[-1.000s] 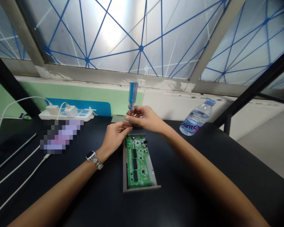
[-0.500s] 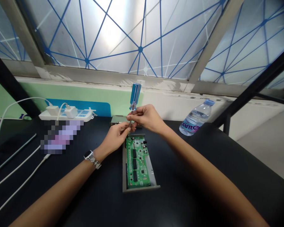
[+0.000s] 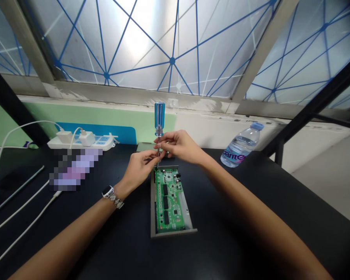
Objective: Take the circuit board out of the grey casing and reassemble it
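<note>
A green circuit board (image 3: 169, 198) lies in a grey metal tray (image 3: 189, 216) on the black table. A screwdriver (image 3: 159, 116) with a clear blue handle stands upright, its tip at the board's far left corner. My right hand (image 3: 179, 146) pinches the metal shaft just under the handle. My left hand (image 3: 138, 167), with a watch on its wrist, pinches the shaft lower down, close to the tip.
A water bottle (image 3: 241, 144) lies at the back right of the table (image 3: 236, 217). A white power strip (image 3: 80, 140) with plugged chargers sits at the back left, its white cables (image 3: 20, 217) trailing over the left side. A window frame rises behind.
The screwdriver handle, which leaned to the right half a second ago, has swung back to upright and a little left. Both hands stay on the shaft.
</note>
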The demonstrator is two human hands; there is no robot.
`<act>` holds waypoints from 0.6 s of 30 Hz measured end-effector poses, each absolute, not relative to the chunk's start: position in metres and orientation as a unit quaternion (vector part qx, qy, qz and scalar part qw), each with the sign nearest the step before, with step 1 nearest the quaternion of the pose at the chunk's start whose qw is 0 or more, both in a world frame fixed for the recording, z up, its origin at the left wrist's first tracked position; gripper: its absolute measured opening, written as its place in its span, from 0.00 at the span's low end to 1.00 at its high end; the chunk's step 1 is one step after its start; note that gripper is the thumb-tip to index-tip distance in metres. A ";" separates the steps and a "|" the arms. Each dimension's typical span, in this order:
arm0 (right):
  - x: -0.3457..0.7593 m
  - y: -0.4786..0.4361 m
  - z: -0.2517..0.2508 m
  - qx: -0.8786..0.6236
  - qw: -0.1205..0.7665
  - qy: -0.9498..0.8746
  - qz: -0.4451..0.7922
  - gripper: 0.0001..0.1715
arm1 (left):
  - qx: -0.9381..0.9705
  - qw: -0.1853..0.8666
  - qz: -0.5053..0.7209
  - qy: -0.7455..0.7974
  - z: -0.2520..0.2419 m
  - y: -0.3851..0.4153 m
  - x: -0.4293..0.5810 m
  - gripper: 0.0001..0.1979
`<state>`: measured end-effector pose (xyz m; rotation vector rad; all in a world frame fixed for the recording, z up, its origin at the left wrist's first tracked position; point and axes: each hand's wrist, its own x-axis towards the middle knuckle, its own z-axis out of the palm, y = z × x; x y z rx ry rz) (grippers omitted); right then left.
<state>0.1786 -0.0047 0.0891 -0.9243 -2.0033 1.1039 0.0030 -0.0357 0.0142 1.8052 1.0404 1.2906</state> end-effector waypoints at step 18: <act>0.184 -0.004 0.090 -0.323 0.334 -0.766 0.445 0.13 | 0.727 0.385 0.441 0.358 0.011 -0.029 -0.002 0.13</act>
